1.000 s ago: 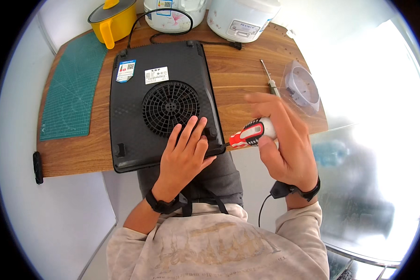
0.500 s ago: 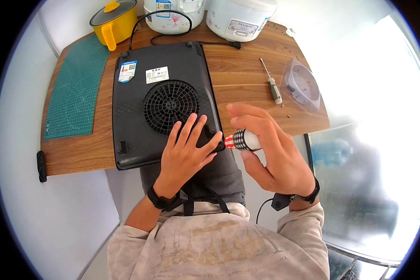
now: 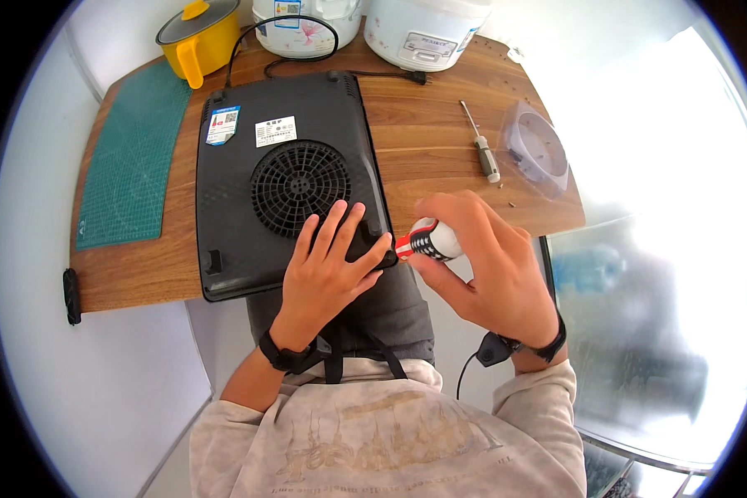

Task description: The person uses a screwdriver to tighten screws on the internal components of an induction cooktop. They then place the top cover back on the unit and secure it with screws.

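A black induction cooker (image 3: 232, 191) lies upside down, its round fan grille (image 3: 300, 187) and stuck-on labels facing up. My left hand (image 3: 328, 270) rests on its near right part, fingers stretched out and spread, just below the grille. At the near right corner, my right hand (image 3: 485, 266) grips the white, red and black handle of a screwdriver (image 3: 432, 241) between thumb and fingers. The red end of the handle points at the cooker's corner by my left fingertips. The screwdriver's tip is hidden there.
A second screwdriver (image 3: 487, 160) and a clear plastic container (image 3: 538, 153) with small screws lie to the right. A green cutting mat (image 3: 133, 166) is at the left. Behind stand a yellow pot (image 3: 199, 46), two white cookers (image 3: 427, 33) and a black power cord (image 3: 390, 74).
My right fingers have closed in on the screwdriver handle, which has turned and tilted. My left hand has kept its place on the induction cooker. The view has shifted slightly.
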Tool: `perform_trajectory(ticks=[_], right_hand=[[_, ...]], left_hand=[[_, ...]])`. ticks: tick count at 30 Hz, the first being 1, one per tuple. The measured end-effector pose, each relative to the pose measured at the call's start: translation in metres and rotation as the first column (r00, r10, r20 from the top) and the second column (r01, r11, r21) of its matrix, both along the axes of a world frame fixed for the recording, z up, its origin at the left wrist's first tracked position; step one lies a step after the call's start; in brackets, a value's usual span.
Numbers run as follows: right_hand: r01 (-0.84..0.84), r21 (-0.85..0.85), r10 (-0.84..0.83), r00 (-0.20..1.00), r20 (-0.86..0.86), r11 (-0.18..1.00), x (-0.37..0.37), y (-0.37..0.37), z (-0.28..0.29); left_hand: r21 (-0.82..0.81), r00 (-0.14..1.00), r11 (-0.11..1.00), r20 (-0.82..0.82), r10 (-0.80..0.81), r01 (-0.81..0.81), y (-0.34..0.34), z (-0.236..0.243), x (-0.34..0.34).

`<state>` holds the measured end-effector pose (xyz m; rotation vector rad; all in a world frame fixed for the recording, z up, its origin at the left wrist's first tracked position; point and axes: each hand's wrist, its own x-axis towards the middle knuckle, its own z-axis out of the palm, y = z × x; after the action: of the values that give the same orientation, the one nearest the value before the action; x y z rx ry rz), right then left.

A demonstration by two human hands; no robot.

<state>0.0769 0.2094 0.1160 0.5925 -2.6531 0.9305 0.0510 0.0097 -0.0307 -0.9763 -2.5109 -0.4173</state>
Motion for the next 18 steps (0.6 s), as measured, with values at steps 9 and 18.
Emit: perform_trajectory(ticks=[9,18], right_hand=[[-0.030,-0.072,0.024,0.996,-0.082,0.997,-0.006,0.004,-0.006],[-0.034,-0.007,0.032,0.985,-0.170,0.999,-0.007,0.004,-0.004]], left_hand=[[0.018,1.000,1.000,0.006,-0.008,0.008,0.001,0.001,0.001],[0.003,1.000,1.000,0.004,-0.007,0.007,0.002,0.002,0.001]])
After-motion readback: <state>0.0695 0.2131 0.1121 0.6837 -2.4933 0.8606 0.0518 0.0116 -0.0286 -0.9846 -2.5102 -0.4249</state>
